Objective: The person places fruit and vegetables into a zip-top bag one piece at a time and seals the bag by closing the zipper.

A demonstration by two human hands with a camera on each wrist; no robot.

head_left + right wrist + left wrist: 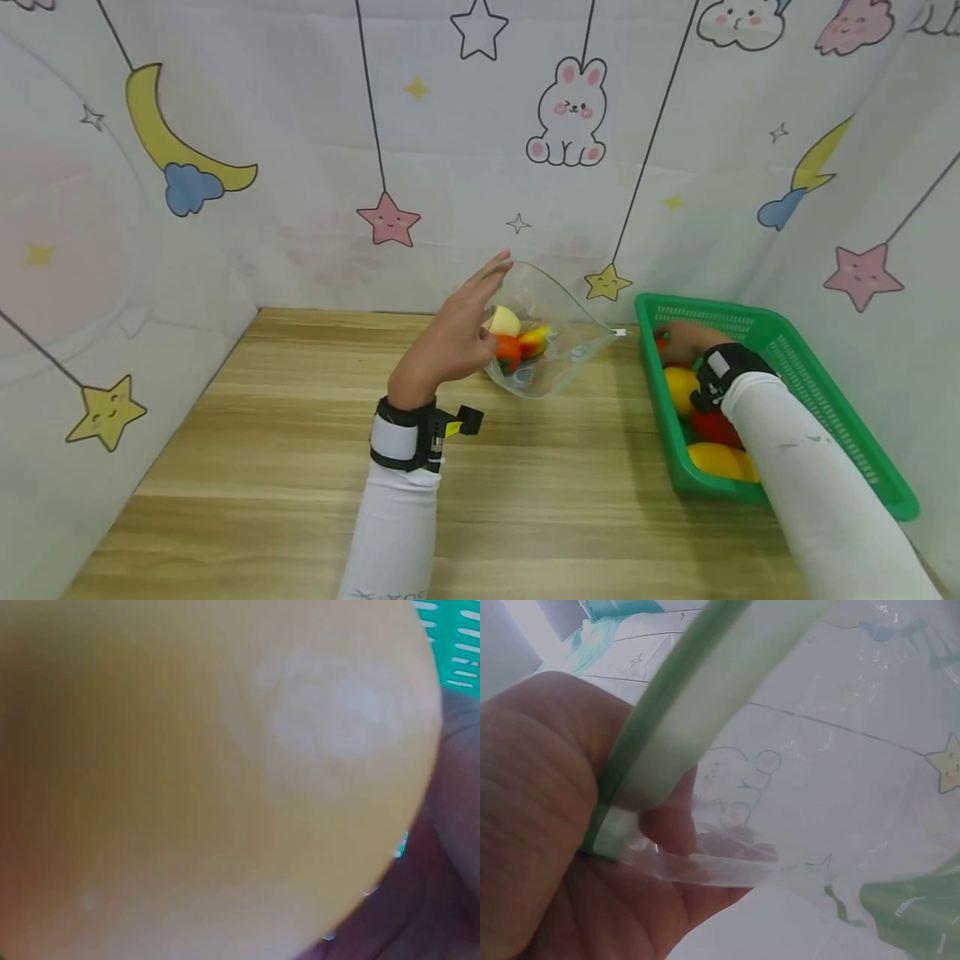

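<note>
from my remote seat, left hand [457, 333] pinching a clear bag [577, 358], right hand [692, 337] inside green basket [821, 387], its grip unclear

Left forearm [397, 529], white-sleeved, is pointing forward; left wrist [411, 388] is bending so that the left hand [453, 337] is leaning rightward. Its fingers [489, 275] are reaching upward; the wrist view is showing it pinching. Right forearm [813, 467], also white-sleeved, is slanting forward and leftward. Right hand [690, 337] is facing back-up, fingers bending downward; fingertips partly hidden, grip unreadable.
</note>
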